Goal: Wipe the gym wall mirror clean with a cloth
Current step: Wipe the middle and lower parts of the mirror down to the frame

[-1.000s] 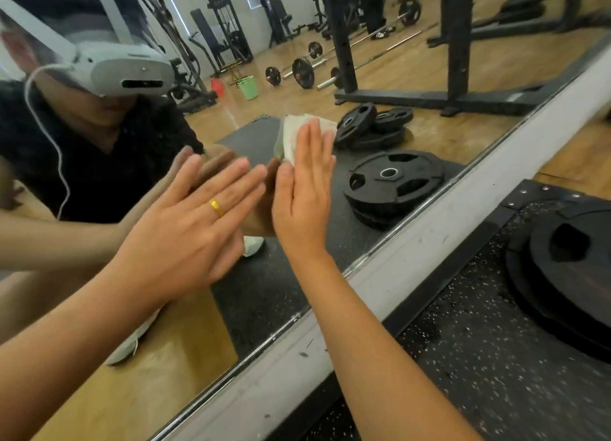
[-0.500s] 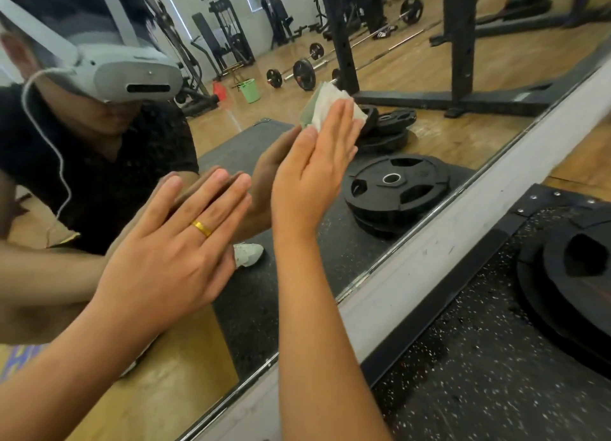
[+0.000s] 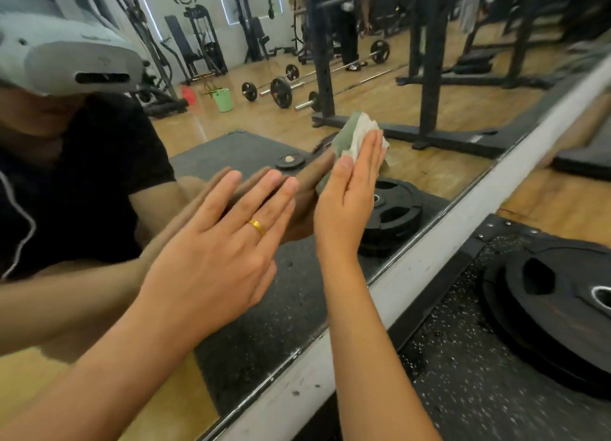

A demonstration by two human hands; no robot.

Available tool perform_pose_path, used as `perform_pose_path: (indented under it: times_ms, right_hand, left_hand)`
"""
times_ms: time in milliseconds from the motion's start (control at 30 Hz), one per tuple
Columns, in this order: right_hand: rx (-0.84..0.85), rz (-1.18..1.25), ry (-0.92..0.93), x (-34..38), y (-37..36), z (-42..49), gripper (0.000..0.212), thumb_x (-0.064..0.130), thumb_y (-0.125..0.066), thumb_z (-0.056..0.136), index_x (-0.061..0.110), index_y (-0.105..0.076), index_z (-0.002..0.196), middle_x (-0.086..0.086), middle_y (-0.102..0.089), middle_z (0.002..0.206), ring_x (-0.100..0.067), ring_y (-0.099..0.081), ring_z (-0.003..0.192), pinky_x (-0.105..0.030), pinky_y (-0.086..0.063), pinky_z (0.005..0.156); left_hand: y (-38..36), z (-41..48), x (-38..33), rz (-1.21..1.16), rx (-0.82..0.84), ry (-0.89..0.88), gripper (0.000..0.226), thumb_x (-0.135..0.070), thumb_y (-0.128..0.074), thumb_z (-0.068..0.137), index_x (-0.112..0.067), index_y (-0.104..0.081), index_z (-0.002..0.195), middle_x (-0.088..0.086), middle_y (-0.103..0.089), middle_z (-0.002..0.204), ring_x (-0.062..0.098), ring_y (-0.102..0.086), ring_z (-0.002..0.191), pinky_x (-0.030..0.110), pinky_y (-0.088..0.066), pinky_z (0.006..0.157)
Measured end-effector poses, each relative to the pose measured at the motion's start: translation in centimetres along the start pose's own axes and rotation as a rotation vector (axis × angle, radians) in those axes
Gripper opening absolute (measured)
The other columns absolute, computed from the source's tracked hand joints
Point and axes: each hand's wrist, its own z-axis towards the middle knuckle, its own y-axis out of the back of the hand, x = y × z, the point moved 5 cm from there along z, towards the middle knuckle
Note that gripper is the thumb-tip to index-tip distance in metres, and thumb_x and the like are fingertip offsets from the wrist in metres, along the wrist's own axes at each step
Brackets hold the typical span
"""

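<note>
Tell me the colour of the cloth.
The cloth is pale green and white, best seen in the head view, pressed by the right hand.

Seemingly gold ring [image 3: 257,227] on left hand [image 3: 211,262]
</note>
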Motion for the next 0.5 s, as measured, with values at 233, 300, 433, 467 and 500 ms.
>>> perform_pose_path:
  times_ms: [233,300,433,467,500]
  right_hand:
    - [0.192,-0.169,0.064,1.2,0.2,0.2,0.056,0.026,-0.029,0.111,0.009,-0.017,0.163,-0.002,-0.012,0.172,-0.013,-0.003,0.159,-0.018,-0.005,0.126]
    - [0.161,-0.181,0.043,0.9,0.8,-0.4,0.056,0.024,-0.029,0.112,0.008,-0.014,0.163,-0.002,-0.009,0.172,-0.013,0.000,0.159,-0.026,-0.005,0.129]
    - [0.189,-0.228,0.191,-0.6,1.4,0.3,0.055,0.024,-0.028,0.112,0.008,-0.013,0.163,-0.005,-0.008,0.172,-0.019,-0.001,0.160,-0.040,0.001,0.130]
    - [0.200,-0.236,0.225,-1.2,1.6,1.5,0.055,0.025,-0.027,0.112,0.008,-0.014,0.162,-0.004,-0.008,0.171,-0.020,-0.001,0.160,-0.039,0.002,0.130]
    - [0.194,-0.227,0.225,-1.9,1.9,3.1,0.055,0.025,-0.027,0.112,0.008,-0.015,0.162,-0.003,-0.009,0.171,-0.020,-0.002,0.160,-0.039,0.003,0.129]
  left_hand:
    - [0.0,-0.9,1.4,-0.041,0.009,0.012,0.064,-0.026,-0.030,0.102,0.005,-0.029,0.158,0.023,-0.019,0.168,0.037,-0.017,0.157,0.056,-0.003,0.128]
    - [0.2,-1.2,1.0,-0.075,0.017,-0.004,0.064,-0.026,-0.032,0.102,0.006,-0.030,0.157,0.023,-0.019,0.168,0.037,-0.018,0.157,0.056,-0.004,0.128]
    - [-0.2,-1.6,0.9,-0.074,-0.025,-0.006,0.063,-0.025,-0.034,0.103,0.004,-0.030,0.158,0.019,-0.018,0.170,0.036,-0.018,0.158,0.058,-0.008,0.128]
    - [-0.5,-1.5,1.0,-0.080,-0.037,0.010,0.062,-0.024,-0.033,0.103,0.003,-0.029,0.159,0.017,-0.017,0.171,0.035,-0.018,0.158,0.058,-0.008,0.127]
    - [-0.8,-1.4,1.1,-0.092,-0.052,0.028,0.061,-0.023,-0.032,0.104,0.002,-0.028,0.159,0.015,-0.016,0.171,0.034,-0.017,0.158,0.059,-0.008,0.127]
